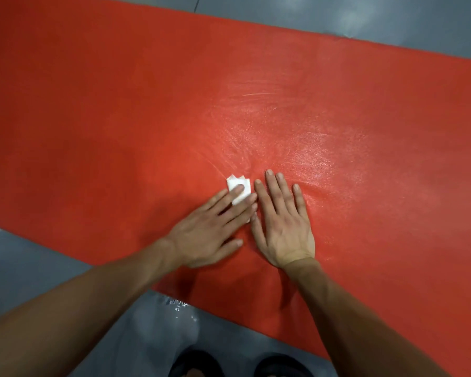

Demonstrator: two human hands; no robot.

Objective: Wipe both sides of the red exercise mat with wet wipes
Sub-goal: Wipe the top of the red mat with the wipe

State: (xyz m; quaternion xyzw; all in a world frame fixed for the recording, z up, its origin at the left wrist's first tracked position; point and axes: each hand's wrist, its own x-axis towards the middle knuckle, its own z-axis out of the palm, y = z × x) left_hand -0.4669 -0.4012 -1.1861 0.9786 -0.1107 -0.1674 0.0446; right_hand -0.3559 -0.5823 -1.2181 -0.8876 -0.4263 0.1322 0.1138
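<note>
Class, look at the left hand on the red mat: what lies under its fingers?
A folded white wet wipe lies under the left hand, pressed flat onto the red exercise mat. Only its far end shows; the rest is covered by the fingers.

The red exercise mat (pixel 120 118) looks like foam with a fine pebbled grain, matt on the left and glistening with wet streaks toward the right. The white wet wipe (pixel 238 193) is soft, folded, matt fabric. The grey floor (pixel 33 257) is smooth and semi-glossy.

red exercise mat (pixel 120 104) lies flat on grey floor (pixel 25 268).
</note>
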